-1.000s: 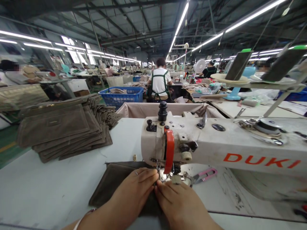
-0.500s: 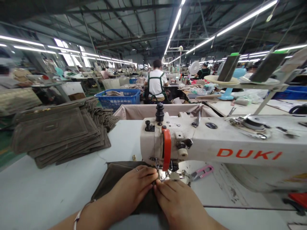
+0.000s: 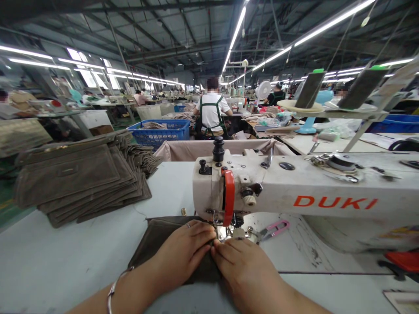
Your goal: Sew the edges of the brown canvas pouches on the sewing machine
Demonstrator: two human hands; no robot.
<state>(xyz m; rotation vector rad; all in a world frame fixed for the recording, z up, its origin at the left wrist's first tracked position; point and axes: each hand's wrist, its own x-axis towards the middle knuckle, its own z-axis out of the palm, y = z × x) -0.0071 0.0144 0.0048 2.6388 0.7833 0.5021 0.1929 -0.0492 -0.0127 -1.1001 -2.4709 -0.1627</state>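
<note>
Two hands at the needle, cloth beneath

White tabletop (image 3: 81, 257), scuffed, filling the lower frame; its left edge runs past the stack of dark pieces (image 3: 75, 174), its far edge meets a pink-lined bin (image 3: 196, 150). Beyond: a long workshop, strip lights (image 3: 238, 28) under a dark roof, a person in a green-strapped apron (image 3: 211, 111) at upper centre.

Dark cloth piece (image 3: 153, 237) lies lower centre, one side in under the sewing machine (image 3: 281, 187). Left hand (image 3: 183, 248) flat on it, fingers extended; right hand (image 3: 242, 261) at its right side, fingers bent, tips nearly meeting the left's by the needle area — pinching or only pressing, cannot tell.

Room to move: a strip of tabletop between stack and cloth, wider toward lower left. Right side is tight — machine arm overhead, snips (image 3: 271, 231) just beyond the right hand.

Counts: one machine, one pair of snips, one brass-coloured bit (image 3: 183, 212), two thread cones (image 3: 310, 89) at upper right. Stack layers overlap too closely to count.
</note>
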